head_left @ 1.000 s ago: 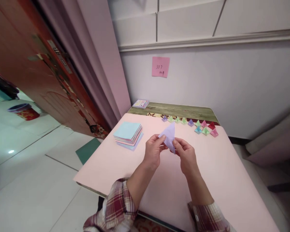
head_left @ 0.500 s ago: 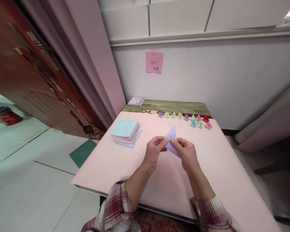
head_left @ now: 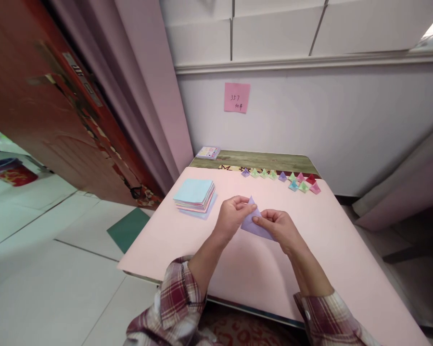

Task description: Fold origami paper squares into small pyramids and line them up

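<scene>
A folded piece of lavender paper point(head_left: 254, 229), roughly triangular, is held above the middle of the pink-covered table point(head_left: 332, 230). My left hand point(head_left: 233, 216) pinches it near the upper corner, thumb on top. Lower on the right side, my right hand point(head_left: 279, 227) grips the same paper with its thumb pressed on the face. Fingers hide part of the sheet's edges. To the left lies a stack of square coloured paper point(head_left: 194, 191), light blue on top. Beyond my hands sit several small folded paper pieces point(head_left: 282, 176) in purple, green, pink, red and blue.
A small printed packet point(head_left: 208, 153) rests on the table's far left corner. On the wall is a pink note point(head_left: 237, 97) with handwriting. A red door point(head_left: 68, 120) and a purple curtain point(head_left: 140, 86) stand at the left, with a green sheet point(head_left: 128, 229) on the floor.
The lavender paper has turned in my hands, its tip now further left. My left thumb has moved up towards that tip. The whole view has shifted slightly.
</scene>
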A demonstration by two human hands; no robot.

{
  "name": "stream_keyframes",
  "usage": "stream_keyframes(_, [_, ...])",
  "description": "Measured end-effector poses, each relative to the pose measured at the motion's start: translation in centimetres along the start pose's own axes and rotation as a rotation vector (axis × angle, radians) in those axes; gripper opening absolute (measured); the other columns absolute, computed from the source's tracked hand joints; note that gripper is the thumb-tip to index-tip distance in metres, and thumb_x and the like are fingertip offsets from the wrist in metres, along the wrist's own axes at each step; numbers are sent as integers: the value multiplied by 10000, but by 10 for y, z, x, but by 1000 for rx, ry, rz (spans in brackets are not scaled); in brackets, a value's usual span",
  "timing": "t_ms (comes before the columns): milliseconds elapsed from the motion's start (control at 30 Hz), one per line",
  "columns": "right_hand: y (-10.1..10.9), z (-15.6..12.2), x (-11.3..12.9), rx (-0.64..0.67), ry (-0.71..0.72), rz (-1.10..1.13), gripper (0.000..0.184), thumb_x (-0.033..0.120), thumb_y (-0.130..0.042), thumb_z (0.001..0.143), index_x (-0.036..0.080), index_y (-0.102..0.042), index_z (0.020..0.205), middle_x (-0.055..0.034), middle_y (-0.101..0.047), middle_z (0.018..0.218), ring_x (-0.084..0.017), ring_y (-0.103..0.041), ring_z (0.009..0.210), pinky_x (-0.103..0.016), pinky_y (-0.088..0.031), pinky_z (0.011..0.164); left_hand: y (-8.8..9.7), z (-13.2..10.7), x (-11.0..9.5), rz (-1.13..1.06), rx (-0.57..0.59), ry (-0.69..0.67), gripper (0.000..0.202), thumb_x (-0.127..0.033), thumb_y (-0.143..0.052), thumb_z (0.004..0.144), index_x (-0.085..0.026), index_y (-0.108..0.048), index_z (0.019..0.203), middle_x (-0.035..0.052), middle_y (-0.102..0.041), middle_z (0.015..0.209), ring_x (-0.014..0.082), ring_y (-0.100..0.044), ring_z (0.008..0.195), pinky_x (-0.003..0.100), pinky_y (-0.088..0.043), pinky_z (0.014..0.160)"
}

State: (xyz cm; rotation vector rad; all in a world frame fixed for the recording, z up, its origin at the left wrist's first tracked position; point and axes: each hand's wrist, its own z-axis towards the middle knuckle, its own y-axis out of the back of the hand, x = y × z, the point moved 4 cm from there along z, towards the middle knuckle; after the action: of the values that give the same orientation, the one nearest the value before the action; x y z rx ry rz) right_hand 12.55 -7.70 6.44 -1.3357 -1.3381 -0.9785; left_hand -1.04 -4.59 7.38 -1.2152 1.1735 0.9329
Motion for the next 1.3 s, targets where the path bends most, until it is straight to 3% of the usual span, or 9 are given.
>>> stream_keyframes(133, [-3,-3,0,-1,-5,-21,367,470,-815,555,160,-631,622,35,-580,508,-73,-425,413,-202,-269,416,7,3,-1,25,-45,-83,291,-397,-736,695,-131,-621,677,-33,-564,550,67,-467,489,191,-347,492])
stream_keyframes(233, [-1,-4,0,-22,15,-28,375,475,-815,546,153,-647,641,25,-587,518,-79,-429,419,-204,-277,418,9,-2,0,48,-53,-103,278,-389,-741,696,-140,-635,758,-13,-612,639,86,-525,557,202,-402,549])
stream_keyframes(300, [6,-4,0,-129,71,-70,374,490,-789,585,147,-669,674,13,-599,537,-92,-445,439,-211,-295,427,10,-10,-1,111,-127,-165,281,-352,-751,696,-154,-648,867,15,-659,775,105,-578,659,217,-450,631])
stream_keyframes(400, [16,-9,4,-434,233,-248,334,482,-724,683,151,-697,713,6,-606,556,-113,-476,489,-220,-338,462,7,-25,-1,240,-255,-266,179,-315,-692,761,-163,-656,850,30,-665,810,120,-601,716,236,-481,692])
stream_keyframes(467, [14,-13,8,-574,324,-349,304,462,-688,731,159,-705,723,6,-611,561,-120,-494,510,-223,-369,488,-1,-31,2,257,-205,-263,134,-287,-656,788,-163,-670,839,42,-678,809,139,-625,741,257,-506,711])
stream_keyframes(533, [8,-16,10,-617,373,-378,286,447,-667,757,166,-710,731,5,-624,566,-127,-518,516,-227,-401,509,-8,-32,6,232,-170,-247,142,-260,-648,788,-163,-690,883,61,-699,860,161,-651,783,282,-530,734])
stream_keyframes(733, [-10,-16,13,-494,442,-265,321,468,-654,780,169,-737,864,-47,-724,733,-176,-639,638,-268,-511,613,-11,-28,0,151,-174,-241,157,-264,-658,788,-156,-719,884,83,-723,893,186,-683,802,306,-560,759])
stream_keyframes(1000, [-4,-7,6,-373,412,-14,347,473,-704,753,152,-731,881,-61,-732,782,-183,-651,698,-300,-547,661,-12,-27,-8,64,-121,-187,193,-259,-691,753,-142,-715,906,91,-731,898,200,-693,810,321,-556,780])
stream_keyframes(1300, [0,-13,8,-376,361,-61,374,502,-649,789,146,-737,857,-55,-705,707,-194,-647,654,-325,-561,654,-14,-27,-10,38,-93,-168,250,-365,-663,790,-138,-689,894,62,-703,819,158,-647,758,275,-515,727])
